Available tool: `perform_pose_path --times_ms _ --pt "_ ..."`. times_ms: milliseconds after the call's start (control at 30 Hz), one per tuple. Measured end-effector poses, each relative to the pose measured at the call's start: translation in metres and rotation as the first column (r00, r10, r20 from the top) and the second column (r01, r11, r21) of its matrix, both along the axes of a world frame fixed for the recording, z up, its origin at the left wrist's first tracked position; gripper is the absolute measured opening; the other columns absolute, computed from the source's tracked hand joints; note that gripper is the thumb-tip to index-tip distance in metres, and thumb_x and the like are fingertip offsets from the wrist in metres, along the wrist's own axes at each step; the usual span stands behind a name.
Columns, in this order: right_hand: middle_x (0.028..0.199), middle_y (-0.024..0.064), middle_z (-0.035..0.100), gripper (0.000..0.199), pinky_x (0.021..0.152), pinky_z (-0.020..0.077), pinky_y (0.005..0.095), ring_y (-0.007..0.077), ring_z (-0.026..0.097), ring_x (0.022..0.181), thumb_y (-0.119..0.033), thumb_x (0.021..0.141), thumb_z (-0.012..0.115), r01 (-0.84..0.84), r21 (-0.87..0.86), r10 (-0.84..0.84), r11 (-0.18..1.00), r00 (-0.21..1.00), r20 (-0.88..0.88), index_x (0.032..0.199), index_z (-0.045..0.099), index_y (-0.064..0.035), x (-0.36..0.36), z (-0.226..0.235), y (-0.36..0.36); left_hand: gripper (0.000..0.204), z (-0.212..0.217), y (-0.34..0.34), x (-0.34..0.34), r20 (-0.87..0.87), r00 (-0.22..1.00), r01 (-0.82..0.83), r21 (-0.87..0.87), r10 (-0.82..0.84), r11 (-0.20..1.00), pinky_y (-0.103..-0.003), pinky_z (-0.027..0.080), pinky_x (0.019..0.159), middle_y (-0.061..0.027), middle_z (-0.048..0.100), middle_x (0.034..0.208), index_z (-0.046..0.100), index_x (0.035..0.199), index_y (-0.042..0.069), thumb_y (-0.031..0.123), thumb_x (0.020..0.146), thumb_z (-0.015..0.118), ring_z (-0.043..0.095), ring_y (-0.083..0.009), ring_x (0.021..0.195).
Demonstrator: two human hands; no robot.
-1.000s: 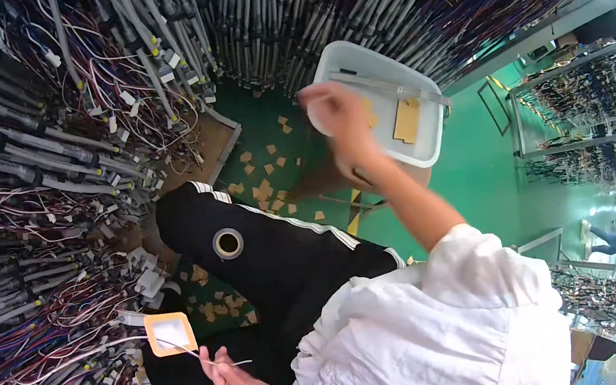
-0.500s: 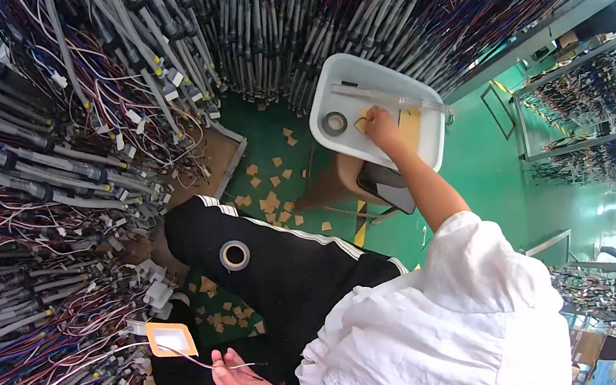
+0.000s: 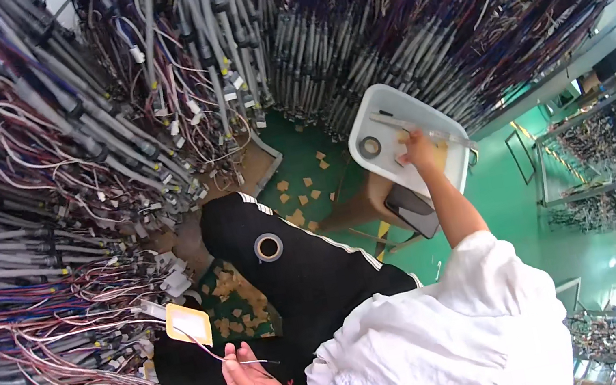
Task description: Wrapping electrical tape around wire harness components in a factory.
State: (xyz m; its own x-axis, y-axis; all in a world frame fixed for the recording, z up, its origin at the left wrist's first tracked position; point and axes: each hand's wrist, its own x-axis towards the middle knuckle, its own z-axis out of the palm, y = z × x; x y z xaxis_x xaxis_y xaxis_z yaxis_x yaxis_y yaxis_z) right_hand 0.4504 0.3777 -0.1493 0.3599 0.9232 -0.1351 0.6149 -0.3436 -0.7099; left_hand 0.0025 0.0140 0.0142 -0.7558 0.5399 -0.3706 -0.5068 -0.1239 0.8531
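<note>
The left hand (image 3: 249, 380) sits low and near, palm up, with the fingers curled loosely around a thin pale wire (image 3: 225, 354). The wire runs up and to the left from that hand to a yellow-edged tag (image 3: 188, 323) that lies just beside the dense wire bundles (image 3: 48, 263) on the left. It looks very light and limp, so it would sag and whip if held far from its end; a pinch near the bare tip, or right by the tag, would likely give the most control. It is thin enough to slip through a slack grip.

The right hand (image 3: 417, 148) is stretched out to the far right, down inside a white plastic tub (image 3: 363, 129) that rests on a brown stool (image 3: 356, 209). Its fingers lie on small flat things in the tub; whether they pinch one cannot be told. A grey roll of tape (image 3: 370, 148) lies in the tub to the left of the hand, and a long thin stick (image 3: 429, 131) crosses the tub just past it.

A second roll of tape (image 3: 268, 246) rests on the black trouser leg (image 3: 314, 274), between the two hands. Small tan paper scraps (image 3: 299, 190) litter the green floor (image 3: 507, 198).
</note>
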Motion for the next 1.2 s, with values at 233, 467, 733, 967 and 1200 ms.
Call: perform_pose_path --times_ms 233,467,733,967,1200 --pt "0.080 0.0044 0.057 0.013 0.060 0.0458 0.0261 0.0136 0.055 0.065 -0.014 0.083 0.061 -0.120 0.452 0.320 0.884 0.860 -0.397 0.087 0.058 -0.0026 -0.155 0.106 -0.051 0.028 0.004 -0.011 -0.005 0.010 1.000 0.005 0.067 -0.006 0.998 -0.035 0.047 0.096 -0.0112 0.057 0.123 0.054 0.113 -0.001 0.021 0.095 0.052 0.057 -0.0169 0.103" --pt "0.088 0.0048 0.063 0.015 0.064 0.0489 0.0217 0.0091 0.060 0.077 -0.007 0.078 0.074 -0.811 0.368 0.762 0.455 0.140 -0.632 0.090 0.067 -0.0005 -0.355 0.190 -0.216 0.024 0.032 0.024 0.011 0.009 0.997 0.075 0.002 -0.075 0.997 -0.033 0.048 0.090 -0.0163 0.056 0.122 0.058 0.106 -0.007 0.011 0.094 0.049 0.056 -0.0223 0.108" --pt "0.092 0.0116 0.063 0.015 0.068 0.0523 0.0271 0.0158 0.062 0.074 0.003 0.082 0.063 -0.966 0.124 0.377 0.225 -0.031 -0.926 0.097 0.067 0.0044 -0.379 0.191 -0.226 0.020 0.020 -0.024 -0.008 -0.115 0.991 0.061 -0.015 -0.063 0.998 -0.026 0.047 0.083 -0.0126 0.061 0.109 0.062 0.094 -0.008 0.009 0.093 0.052 0.058 -0.0130 0.092" --pt "0.082 0.0043 0.060 0.003 0.063 0.0481 0.0219 0.0090 0.056 0.067 0.002 0.082 0.061 -0.974 0.165 0.614 0.152 -0.038 -0.788 0.083 0.061 0.0041 -0.386 0.195 -0.229 0.013 0.020 -0.034 -0.027 -0.204 0.953 0.213 -0.077 -0.225 0.974 -0.021 0.043 0.070 -0.0109 0.061 0.112 0.064 0.095 -0.006 0.004 0.090 0.058 0.051 -0.0065 0.080" --pt "0.066 -0.0012 0.057 0.005 0.050 0.0399 0.0201 0.0042 0.049 0.055 -0.002 0.078 0.066 -0.873 0.224 0.789 0.433 0.247 -0.562 0.077 0.062 0.0008 -0.386 0.184 -0.237 0.016 0.017 -0.025 -0.013 -0.186 0.979 0.100 0.070 -0.086 0.992 -0.030 0.037 0.099 -0.0165 0.053 0.128 0.064 0.096 -0.007 0.005 0.090 0.055 0.050 -0.0195 0.118"
